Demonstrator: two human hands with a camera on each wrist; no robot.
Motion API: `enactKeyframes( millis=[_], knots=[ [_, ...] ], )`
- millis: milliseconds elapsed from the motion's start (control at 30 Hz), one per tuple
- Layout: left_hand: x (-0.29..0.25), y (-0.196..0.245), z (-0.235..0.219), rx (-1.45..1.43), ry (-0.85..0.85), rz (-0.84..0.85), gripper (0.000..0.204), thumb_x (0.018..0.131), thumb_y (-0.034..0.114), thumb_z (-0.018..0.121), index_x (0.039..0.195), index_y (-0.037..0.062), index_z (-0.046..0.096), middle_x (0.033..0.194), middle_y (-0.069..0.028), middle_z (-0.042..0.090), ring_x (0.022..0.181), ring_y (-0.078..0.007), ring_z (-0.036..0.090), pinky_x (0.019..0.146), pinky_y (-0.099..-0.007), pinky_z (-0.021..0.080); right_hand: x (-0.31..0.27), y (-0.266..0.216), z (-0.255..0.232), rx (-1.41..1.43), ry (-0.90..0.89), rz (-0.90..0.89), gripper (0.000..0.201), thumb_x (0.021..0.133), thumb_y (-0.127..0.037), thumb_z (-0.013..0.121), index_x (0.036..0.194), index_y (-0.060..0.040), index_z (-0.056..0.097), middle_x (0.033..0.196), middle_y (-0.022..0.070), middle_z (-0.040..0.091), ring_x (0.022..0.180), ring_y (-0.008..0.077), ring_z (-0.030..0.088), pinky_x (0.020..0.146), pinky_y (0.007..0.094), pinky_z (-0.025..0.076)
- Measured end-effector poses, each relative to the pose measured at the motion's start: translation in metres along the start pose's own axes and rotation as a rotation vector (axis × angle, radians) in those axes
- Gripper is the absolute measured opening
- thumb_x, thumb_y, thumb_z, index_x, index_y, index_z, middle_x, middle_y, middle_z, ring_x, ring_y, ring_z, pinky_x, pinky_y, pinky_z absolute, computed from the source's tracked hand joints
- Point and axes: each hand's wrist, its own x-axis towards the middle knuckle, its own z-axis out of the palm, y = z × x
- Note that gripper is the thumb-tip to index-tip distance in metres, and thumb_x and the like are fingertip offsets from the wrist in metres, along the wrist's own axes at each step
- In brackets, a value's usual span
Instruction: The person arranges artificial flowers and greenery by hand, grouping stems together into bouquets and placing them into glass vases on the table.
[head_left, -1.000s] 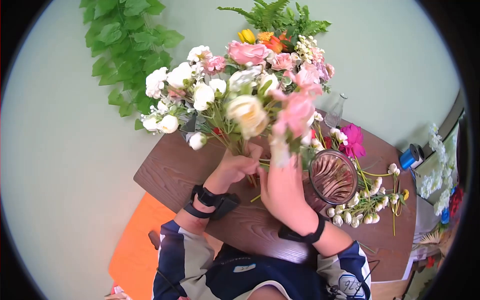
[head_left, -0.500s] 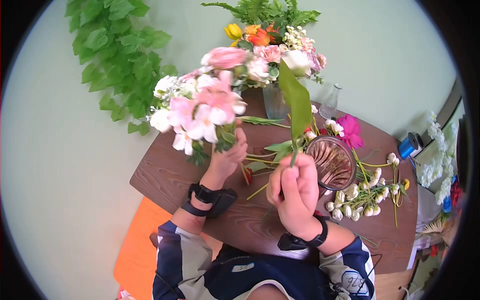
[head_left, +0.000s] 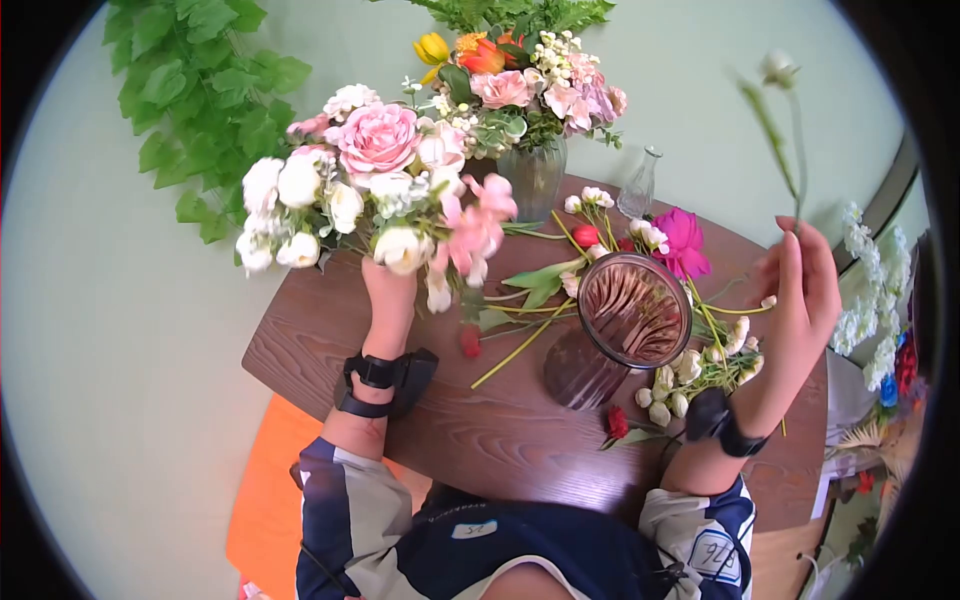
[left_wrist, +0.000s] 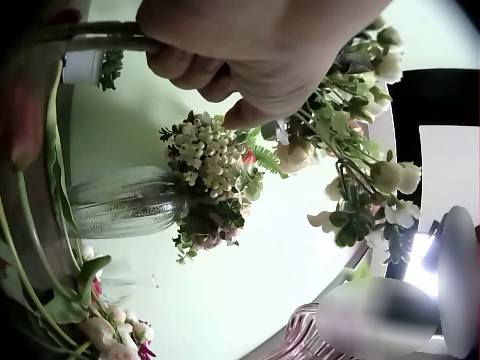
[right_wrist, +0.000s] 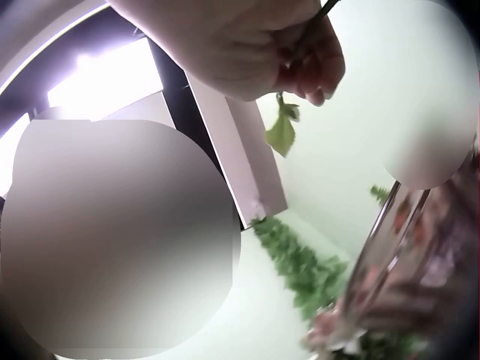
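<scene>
My left hand (head_left: 388, 285) grips the gathered stems of a bouquet of pink and white flowers (head_left: 378, 140) over the left side of the table. In the left wrist view, curled fingers (left_wrist: 191, 71) close round the stems (left_wrist: 90, 36), and the blooms spread on the other side of the fist. Out to the right, my right hand (head_left: 808, 285) pinches a single white flower (head_left: 779, 70) low on its thin stem, bloom upward. One narrow green leaf (head_left: 765, 125) grows from that stem. In the right wrist view, a green leaf (right_wrist: 282, 133) shows beyond the bent fingers.
A brownish-pink ribbed glass vase (head_left: 580, 375) stands between my arms. Loose stems, white buds (head_left: 690, 370), a magenta flower (head_left: 682, 243) and a red flower (head_left: 617, 422) lie around it. Behind are a filled glass vase (head_left: 535, 180) and a small clear bottle (head_left: 638, 190).
My right hand has left the bouquet and swung right and up with the white flower. The bouquet has shifted left in my left hand, its blooms turned upward again after tipping forward.
</scene>
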Motion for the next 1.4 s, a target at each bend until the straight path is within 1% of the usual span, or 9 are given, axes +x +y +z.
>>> enactKeyframes(
  millis=[300,433,633,700,867,967,1100,1167,1400],
  knots=[
    [0.000,0.003,0.010,0.058,0.263,-0.140,0.010,0.079,0.003,0.064,0.088,-0.0007,0.062,0.070,0.0033,0.057,0.060,-0.0035,0.048,0.053,-0.0210,0.036,0.043,0.105,-0.046,-0.669,-0.386,0.363,0.027,0.082,0.001,0.046,0.108,0.0032,0.054,0.079,0.0132,0.060,0.056,0.0168,0.055,0.052,0.0275,0.045],
    [0.002,-0.003,0.008,0.068,0.267,-0.305,0.012,0.078,0.003,0.064,0.089,-0.0014,0.062,0.075,0.0018,0.058,0.064,-0.0048,0.051,0.054,-0.0208,0.038,0.030,0.114,-0.013,-0.921,-0.342,-0.296,0.032,0.077,-0.001,0.055,0.109,0.0026,0.054,0.092,0.0179,0.063,0.081,0.0319,0.060,0.073,0.0359,0.047],
    [-0.001,-0.010,0.008,-0.181,0.263,-0.133,0.030,0.076,-0.007,0.055,0.105,-0.0016,0.054,0.093,-0.0046,0.059,0.075,-0.0108,0.058,0.061,-0.0232,0.046,0.010,0.106,0.059,-0.072,-1.143,0.053,0.014,0.077,-0.005,0.060,0.087,0.0040,0.063,0.082,0.0088,0.065,0.077,0.0141,0.060,0.069,0.0276,0.047],
    [-0.003,-0.025,-0.003,-0.257,0.247,-0.109,0.031,0.076,-0.006,0.054,0.107,-0.0002,0.053,0.094,-0.0052,0.059,0.074,-0.0118,0.059,0.061,-0.0242,0.047,-0.005,0.103,0.073,0.251,-1.047,0.691,0.015,0.077,-0.006,0.061,0.091,0.0004,0.063,0.084,0.0058,0.064,0.083,0.0139,0.058,0.073,0.0259,0.046],
    [-0.004,-0.068,-0.023,-0.308,0.212,-0.139,0.032,0.081,-0.002,0.050,0.112,0.0020,0.049,0.101,-0.0061,0.055,0.087,-0.0146,0.057,0.073,-0.0268,0.048,-0.041,0.166,0.105,-0.135,-0.856,-0.366,0.021,0.076,-0.006,0.061,0.097,-0.0050,0.062,0.092,0.0082,0.063,0.093,0.0243,0.059,0.081,0.0344,0.045],
    [0.000,-0.018,-0.043,-0.531,-0.034,-0.001,0.035,0.083,0.007,0.058,0.115,0.0019,0.046,0.105,-0.0072,0.054,0.091,-0.0171,0.057,0.078,-0.0274,0.049,-0.035,0.174,0.111,-0.491,-1.107,-0.404,0.029,0.072,-0.007,0.063,0.101,-0.0087,0.061,0.096,0.0070,0.063,0.093,0.0248,0.058,0.080,0.0349,0.043],
    [0.020,-0.012,-0.054,-0.560,0.434,-0.154,0.043,0.090,0.025,0.046,0.124,-0.0006,0.043,0.077,-0.0040,0.051,0.054,-0.0095,0.045,0.043,-0.0204,0.032,-0.048,0.170,0.115,-0.679,-1.147,-0.379,0.036,0.065,-0.012,0.068,0.101,-0.0139,0.063,0.091,0.0031,0.055,0.088,0.0204,0.054,0.077,0.0341,0.037],
    [0.028,-0.005,-0.041,-0.354,0.579,-0.100,0.005,0.086,0.010,0.054,0.085,0.0094,0.050,0.054,0.0066,0.029,0.042,-0.0048,0.027,0.039,-0.0193,0.019,-0.048,0.166,0.118,-0.675,-1.180,-0.451,0.042,0.062,-0.014,0.070,0.103,-0.0156,0.064,0.090,0.0021,0.052,0.088,0.0199,0.052,0.077,0.0330,0.035],
    [0.016,-0.041,-0.034,-0.584,0.557,-0.144,0.016,0.085,0.011,0.057,0.075,0.0140,0.045,0.053,0.0073,0.033,0.042,-0.0036,0.028,0.038,-0.0190,0.020,-0.046,0.161,0.115,-0.544,-1.138,-0.491,0.031,0.063,-0.014,0.070,0.092,-0.0090,0.059,0.095,0.0068,0.054,0.090,0.0273,0.052,0.081,0.0367,0.038]
  ],
)
